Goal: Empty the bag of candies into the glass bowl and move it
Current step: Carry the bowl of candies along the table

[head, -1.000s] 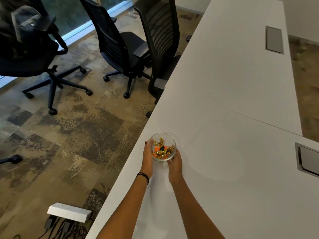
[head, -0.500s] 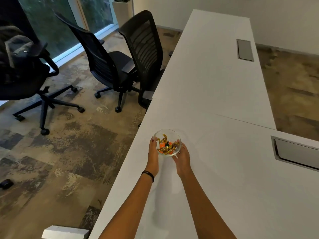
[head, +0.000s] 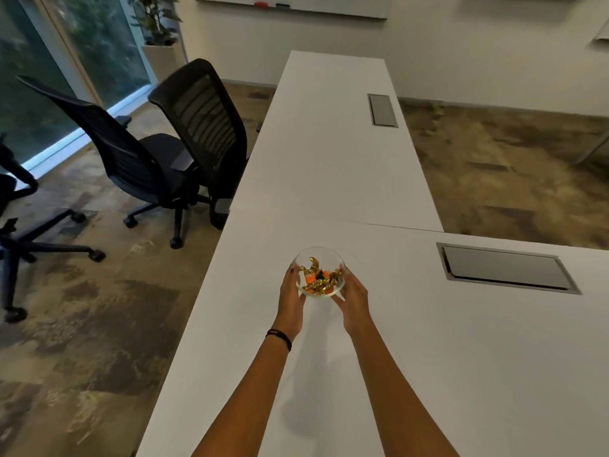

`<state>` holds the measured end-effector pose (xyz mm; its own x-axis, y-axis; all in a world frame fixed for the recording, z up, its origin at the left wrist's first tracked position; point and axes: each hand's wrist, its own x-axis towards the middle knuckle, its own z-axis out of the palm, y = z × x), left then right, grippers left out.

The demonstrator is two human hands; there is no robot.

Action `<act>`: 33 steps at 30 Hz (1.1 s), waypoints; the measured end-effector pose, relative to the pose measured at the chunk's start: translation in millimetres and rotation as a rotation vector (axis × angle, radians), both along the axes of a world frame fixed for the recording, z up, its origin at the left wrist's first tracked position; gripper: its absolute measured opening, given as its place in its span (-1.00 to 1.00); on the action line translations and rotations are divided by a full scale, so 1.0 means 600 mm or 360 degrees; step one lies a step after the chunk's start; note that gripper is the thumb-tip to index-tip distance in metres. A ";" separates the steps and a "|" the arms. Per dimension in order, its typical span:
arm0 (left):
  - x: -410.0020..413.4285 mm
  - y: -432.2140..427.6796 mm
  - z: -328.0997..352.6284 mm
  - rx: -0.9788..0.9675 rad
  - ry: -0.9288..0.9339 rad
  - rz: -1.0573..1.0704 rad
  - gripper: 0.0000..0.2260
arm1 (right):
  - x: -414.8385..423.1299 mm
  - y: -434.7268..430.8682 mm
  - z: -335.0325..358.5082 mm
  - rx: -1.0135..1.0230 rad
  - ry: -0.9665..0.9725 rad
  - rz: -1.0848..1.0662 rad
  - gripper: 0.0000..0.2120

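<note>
A small glass bowl (head: 319, 255) holds gold and orange wrapped candies (head: 318, 278). It is lifted above the white table (head: 428, 357), its shadow lying lower down on the table top. My left hand (head: 290, 296) cups the bowl's left side and my right hand (head: 352, 296) cups its right side, fingers wrapped around the glass. A black band circles my left wrist. No candy bag is in view.
The table's left edge runs close to the bowl. Grey cable hatches (head: 504, 270) (head: 382, 110) are set into the table at the right and further back. Black office chairs (head: 204, 127) (head: 131, 159) stand on the carpet to the left.
The bowl has risen off the table between both hands and moved forward and slightly right. The camera has tilted up, showing more of the room and far wall.
</note>
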<state>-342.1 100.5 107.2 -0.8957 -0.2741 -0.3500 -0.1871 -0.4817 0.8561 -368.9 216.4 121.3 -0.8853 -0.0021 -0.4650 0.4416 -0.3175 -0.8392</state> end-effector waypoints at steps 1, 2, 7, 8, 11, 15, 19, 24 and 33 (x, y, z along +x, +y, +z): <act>-0.003 0.021 0.004 0.0007 0.0008 -0.0019 -0.58 | -0.003 0.022 0.003 -0.0014 -0.0013 -0.0020 -0.64; -0.005 0.033 0.005 0.0017 0.0012 -0.0031 -0.58 | -0.004 0.036 0.004 -0.0021 -0.0018 -0.0033 -0.65; -0.013 0.101 0.013 0.0009 0.0005 -0.0077 -0.59 | -0.007 0.107 0.011 -0.0015 -0.0021 -0.0100 -0.66; -0.015 0.114 0.013 0.0004 -0.0013 -0.0091 -0.58 | -0.007 0.122 0.011 -0.0018 -0.0023 -0.0112 -0.68; -0.019 0.155 0.013 -0.0005 -0.0019 -0.0146 -0.58 | -0.005 0.166 0.011 -0.0048 -0.0050 -0.0144 -0.83; -0.024 0.209 0.014 -0.0023 -0.0043 -0.0207 -0.57 | -0.006 0.222 0.004 -0.0034 -0.0062 -0.0200 -0.79; -0.034 0.266 0.008 -0.0045 -0.0046 -0.0290 -0.57 | -0.007 0.277 -0.004 -0.0001 -0.0046 -0.0275 -0.67; -0.042 0.332 -0.008 -0.0038 -0.0077 -0.0366 -0.59 | -0.010 0.345 -0.022 0.0054 -0.0033 -0.0352 -0.69; -0.063 0.414 -0.045 -0.0040 -0.0201 -0.0448 -0.58 | -0.020 0.430 -0.067 0.0103 -0.0160 -0.0461 -0.67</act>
